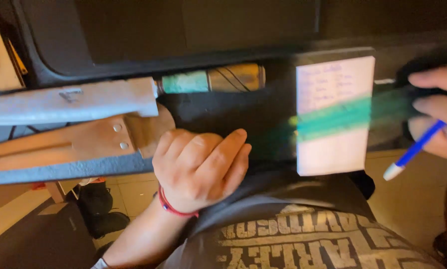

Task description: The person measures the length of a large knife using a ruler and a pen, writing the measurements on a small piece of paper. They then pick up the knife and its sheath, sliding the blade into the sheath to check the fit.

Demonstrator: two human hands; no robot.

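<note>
Things on the dark shelf

A big knife [74,102] lies at the left, with its sheath [79,142] just in front of it. The left hand [198,169] rests in the middle. A notepad [333,114] stands to its right, near the right hand [440,112], which holds a pen [413,152].

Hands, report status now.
Left hand curled loose on the dark bench, holding nothing. Right hand grips a blue pen. White notepad between them, blurred green streak across it. Nothing blocking.
</note>
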